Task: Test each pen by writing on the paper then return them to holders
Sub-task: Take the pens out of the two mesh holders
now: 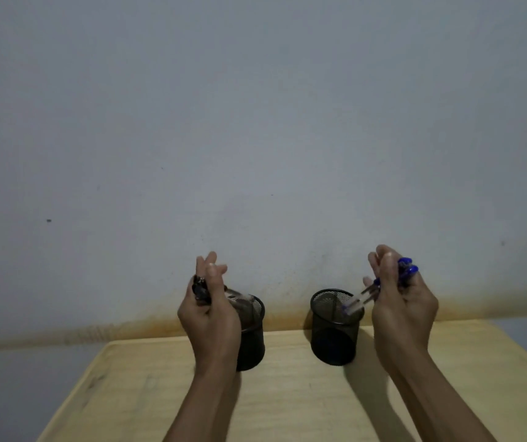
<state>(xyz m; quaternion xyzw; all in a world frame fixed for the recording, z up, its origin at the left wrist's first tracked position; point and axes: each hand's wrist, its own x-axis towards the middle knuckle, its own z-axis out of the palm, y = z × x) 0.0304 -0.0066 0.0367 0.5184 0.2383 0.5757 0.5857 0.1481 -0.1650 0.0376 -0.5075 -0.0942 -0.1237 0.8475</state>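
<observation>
Both forearms come in from the bottom edge, over the pale wooden tabletop [303, 406]. On the left hand [211, 311] the lower fingers are curled around a bundle of black pens [201, 290], while the upper fingers [208, 261] point up, almost straight. The pens lean to the right, and their tips go down into the left mesh holder [252, 339], which stands partly hidden behind this hand. On the right hand [405, 307] the fingers are closed around a bundle of blue pens [407, 266]; the blue caps stick out above the hand. Their clear barrels slant down to the left, and the tips are inside the mouth of the right mesh holder [335, 336]. Both black holders stand upright near the far edge of the tabletop, apart from each other. Behind them is a grey wall [256, 122] with a brownish stain along its base.
</observation>
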